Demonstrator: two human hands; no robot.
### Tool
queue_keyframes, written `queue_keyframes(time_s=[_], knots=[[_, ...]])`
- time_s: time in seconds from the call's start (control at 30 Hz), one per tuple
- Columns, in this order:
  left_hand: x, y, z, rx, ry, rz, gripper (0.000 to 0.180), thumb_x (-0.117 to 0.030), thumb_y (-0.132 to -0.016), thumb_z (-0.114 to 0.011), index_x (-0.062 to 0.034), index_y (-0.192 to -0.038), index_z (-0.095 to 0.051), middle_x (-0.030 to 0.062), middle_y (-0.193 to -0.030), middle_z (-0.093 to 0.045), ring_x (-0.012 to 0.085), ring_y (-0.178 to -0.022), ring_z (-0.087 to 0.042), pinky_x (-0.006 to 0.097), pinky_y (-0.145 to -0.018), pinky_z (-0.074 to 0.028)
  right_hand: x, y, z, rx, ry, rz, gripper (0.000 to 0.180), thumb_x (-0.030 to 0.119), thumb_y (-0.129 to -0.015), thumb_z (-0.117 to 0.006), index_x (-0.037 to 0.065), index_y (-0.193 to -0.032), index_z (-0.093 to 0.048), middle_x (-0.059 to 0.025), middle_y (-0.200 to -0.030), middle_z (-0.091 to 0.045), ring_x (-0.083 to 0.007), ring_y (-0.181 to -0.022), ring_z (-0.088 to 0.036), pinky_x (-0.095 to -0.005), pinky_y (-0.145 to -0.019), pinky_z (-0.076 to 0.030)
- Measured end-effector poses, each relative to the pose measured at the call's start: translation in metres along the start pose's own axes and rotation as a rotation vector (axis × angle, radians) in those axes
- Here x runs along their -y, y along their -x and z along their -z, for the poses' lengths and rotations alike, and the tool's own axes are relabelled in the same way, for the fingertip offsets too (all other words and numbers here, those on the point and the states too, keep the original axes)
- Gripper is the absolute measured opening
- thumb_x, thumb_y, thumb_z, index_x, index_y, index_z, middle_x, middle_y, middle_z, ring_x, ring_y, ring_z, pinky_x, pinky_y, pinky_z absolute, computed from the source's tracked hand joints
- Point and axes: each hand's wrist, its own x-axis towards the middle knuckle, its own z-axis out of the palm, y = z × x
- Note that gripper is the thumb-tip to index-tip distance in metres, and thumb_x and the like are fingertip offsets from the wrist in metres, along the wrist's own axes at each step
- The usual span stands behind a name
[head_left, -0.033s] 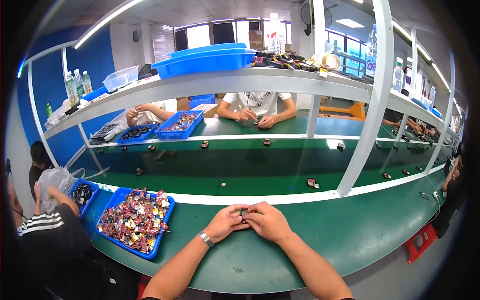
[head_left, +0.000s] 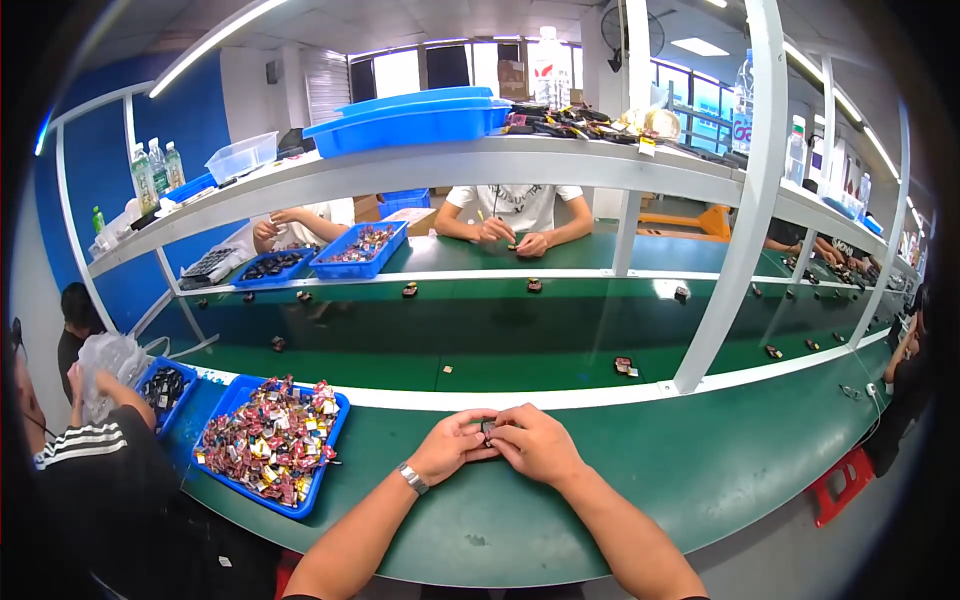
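Note:
Above the green bench [head_left: 620, 470], my left hand [head_left: 452, 445] and my right hand [head_left: 537, 446] meet, closed around a small dark piece [head_left: 488, 428]. Fingers cover most of it, so its exact kind does not show. The left fingers hold it from the side and below, while the right thumb and fingertips press at its top. To the left of my left forearm stands a blue tray [head_left: 312, 497] heaped with small red, yellow and white electronic-looking parts [head_left: 265, 440].
Beyond the white rail runs a darker green belt [head_left: 480, 350] with scattered small parts [head_left: 624, 366]. A white post [head_left: 735, 230] rises at the right, carrying a shelf [head_left: 420, 165] with blue trays. Co-workers sit opposite and at the left, near a tray of black pieces [head_left: 165, 388].

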Motion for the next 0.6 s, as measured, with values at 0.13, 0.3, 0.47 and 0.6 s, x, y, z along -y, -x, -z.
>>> queue_keyframes(time_s=[0.13,0.3,0.47,0.6], knots=[[0.0008,-0.0015,-0.0036,-0.023,-0.046,0.012,0.041,0.004,-0.095,-0.044,-0.0023,-0.136,-0.044,0.0112,-0.125,-0.058,0.0195,-0.114,-0.059,0.034,-0.101,-0.051,-0.0029,0.0010,-0.0048,0.018,-0.010,-0.058,0.018,0.008,-0.074,-0.073,0.009,-0.092,-0.068,-0.0040,-0.094,-0.062,-0.0236,-0.088,-0.060,-0.0351,-0.073,-0.054],[0.0049,-0.0029,-0.0034,-0.039,-0.101,0.004,0.040,0.004,-0.096,-0.042,-0.0031,-0.135,-0.045,0.0107,-0.122,-0.060,0.0186,-0.113,-0.060,0.034,-0.100,-0.052,-0.0056,0.0025,-0.0079,0.072,0.003,-0.060,0.019,0.008,-0.075,-0.073,0.009,-0.093,-0.067,-0.0045,-0.096,-0.058,-0.0248,-0.092,-0.058,-0.0358,-0.075,-0.053],[0.0021,-0.0015,-0.0081,-0.051,-0.148,0.007,0.040,0.004,-0.096,-0.044,-0.0029,-0.135,-0.045,0.0096,-0.116,-0.061,0.0178,-0.111,-0.060,0.033,-0.098,-0.053,-0.0038,0.0032,-0.0042,0.117,-0.069,-0.145,0.019,0.007,-0.074,-0.074,0.010,-0.091,-0.067,-0.0051,-0.102,-0.055,-0.0261,-0.097,-0.056,-0.0356,-0.079,-0.052],[0.0028,-0.0014,-0.0046,-0.056,-0.133,0.009,0.040,0.004,-0.096,-0.045,-0.0027,-0.136,-0.044,0.0092,-0.117,-0.061,0.0172,-0.111,-0.061,0.033,-0.098,-0.052,-0.0040,0.0046,-0.0039,0.100,-0.110,-0.196,0.013,0.009,-0.076,-0.074,0.010,-0.088,-0.069,-0.0054,-0.110,-0.055,-0.0262,-0.105,-0.054,-0.0356,-0.083,-0.051]])
